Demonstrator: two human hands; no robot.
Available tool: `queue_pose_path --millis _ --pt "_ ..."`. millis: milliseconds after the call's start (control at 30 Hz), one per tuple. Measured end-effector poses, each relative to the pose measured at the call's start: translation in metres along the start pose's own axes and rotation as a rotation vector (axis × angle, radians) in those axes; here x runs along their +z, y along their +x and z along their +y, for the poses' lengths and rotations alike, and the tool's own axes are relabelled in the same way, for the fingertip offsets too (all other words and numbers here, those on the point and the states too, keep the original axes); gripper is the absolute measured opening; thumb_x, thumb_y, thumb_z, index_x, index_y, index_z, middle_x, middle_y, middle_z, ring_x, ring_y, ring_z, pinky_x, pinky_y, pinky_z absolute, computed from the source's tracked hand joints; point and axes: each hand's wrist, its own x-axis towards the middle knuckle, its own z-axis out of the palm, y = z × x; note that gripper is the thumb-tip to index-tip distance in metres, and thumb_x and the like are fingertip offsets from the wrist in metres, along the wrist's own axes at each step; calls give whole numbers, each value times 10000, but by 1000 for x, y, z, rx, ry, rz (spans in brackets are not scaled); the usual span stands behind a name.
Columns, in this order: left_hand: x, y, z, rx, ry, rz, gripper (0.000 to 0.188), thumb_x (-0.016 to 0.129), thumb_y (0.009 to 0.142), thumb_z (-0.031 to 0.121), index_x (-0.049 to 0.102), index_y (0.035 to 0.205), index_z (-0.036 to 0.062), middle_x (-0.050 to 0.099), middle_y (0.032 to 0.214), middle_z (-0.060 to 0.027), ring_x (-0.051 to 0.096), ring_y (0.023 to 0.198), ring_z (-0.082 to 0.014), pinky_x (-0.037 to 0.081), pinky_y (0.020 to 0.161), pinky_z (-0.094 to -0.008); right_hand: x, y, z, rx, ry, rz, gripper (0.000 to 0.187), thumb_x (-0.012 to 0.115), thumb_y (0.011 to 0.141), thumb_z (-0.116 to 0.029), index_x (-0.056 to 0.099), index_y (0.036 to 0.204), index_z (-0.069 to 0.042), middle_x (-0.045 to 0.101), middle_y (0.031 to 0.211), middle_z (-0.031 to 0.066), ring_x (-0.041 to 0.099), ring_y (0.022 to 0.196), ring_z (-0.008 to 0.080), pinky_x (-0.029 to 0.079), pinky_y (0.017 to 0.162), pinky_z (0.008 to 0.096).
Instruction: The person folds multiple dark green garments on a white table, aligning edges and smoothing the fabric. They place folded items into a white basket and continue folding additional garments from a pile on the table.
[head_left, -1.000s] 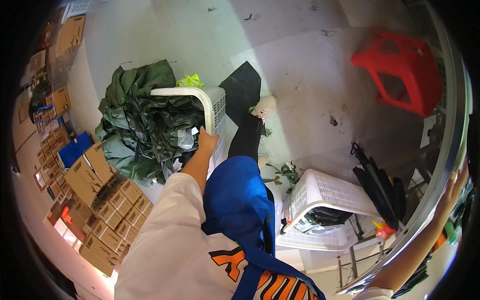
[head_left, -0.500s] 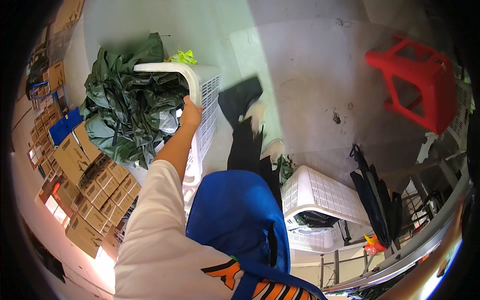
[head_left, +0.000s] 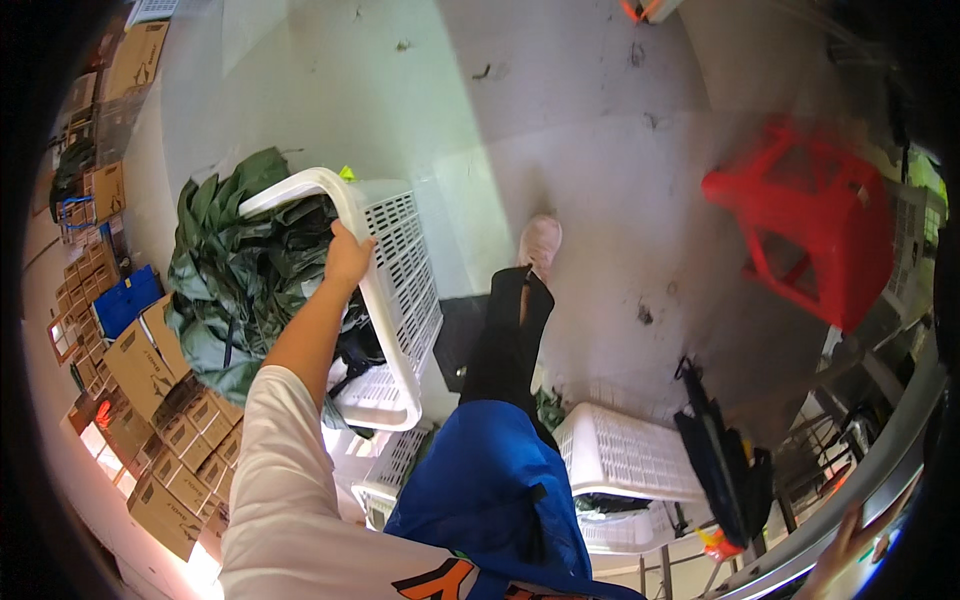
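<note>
My left hand (head_left: 349,258) is closed over the top rim of a white plastic laundry-style basket (head_left: 402,240), which lies tilted with its mouth to the left. Dark green, thin, shiny fabric (head_left: 235,270) fills the basket and spills out of its mouth. At the lower right rim, what looks like my right hand (head_left: 845,550) is near a pale metal bar (head_left: 800,560); its fingers are too smeared to read. A blue apron (head_left: 480,480) hangs over my legs, and one pink shoe (head_left: 541,243) is stepping forward on the floor.
A red plastic stool (head_left: 825,225) lies tipped at the right. Another white basket (head_left: 630,450) with dark contents stands by my right side, beside folded dark umbrella-like cloth (head_left: 725,460). Stacked cardboard boxes (head_left: 170,440) line the left. A dark flat piece (head_left: 460,335) lies near my leg.
My foot has stepped forward and the view has shifted. The left hand keeps its grip on the basket, which now sits lower in view, with another white basket showing below it.
</note>
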Motion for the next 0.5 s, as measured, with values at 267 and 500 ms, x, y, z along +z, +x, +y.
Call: queue_pose_path --millis 267,500 --pt "-77 155 98 -128 -418 148 602 694 803 214 354 1208 -72 597 1062 -265 660 865 -323 574 642 -379 -15 17 -60 -72 -161 -196 962 628 872 -420 22 1452 52 200 1423 353 350 1247 489 354 976 588" --pt "-90 226 188 -56 -562 155 659 702 819 326 369 1251 -45 642 986 -203 671 815 -255 557 637 -340 -16 -4 -66 186 37 -131 929 679 852 -360 94 1443 54 302 1368 319 429 1178 426 420 936 526"
